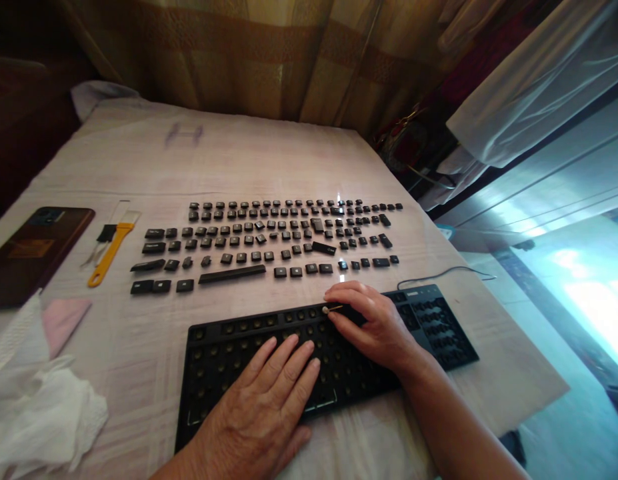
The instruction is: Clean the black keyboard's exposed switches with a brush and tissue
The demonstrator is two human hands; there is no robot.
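Observation:
A black keyboard (451,327) with its keycaps off lies at a slant near the front of the table, its round key sockets exposed. Flat across its middle rests my left hand (269,400), fingers stretched out and holding nothing. My right hand (371,323) pinches a thin cotton swab (325,310) between thumb and fingers. The white swab tip is at the keyboard's top row of sockets, right of centre. Behind the keyboard, loose black keycaps are laid out in rows, with the long space bar (232,274) among them. My right hand hides part of the keyboard.
At the left lie a dark phone (43,247), a yellow-handled scraper (111,253), a small black-and-metal tool (106,233), a pink cloth (66,323) and crumpled white tissue (49,413). The keyboard's cable (449,270) runs right, towards the table edge. A curtain (239,60) hangs behind.

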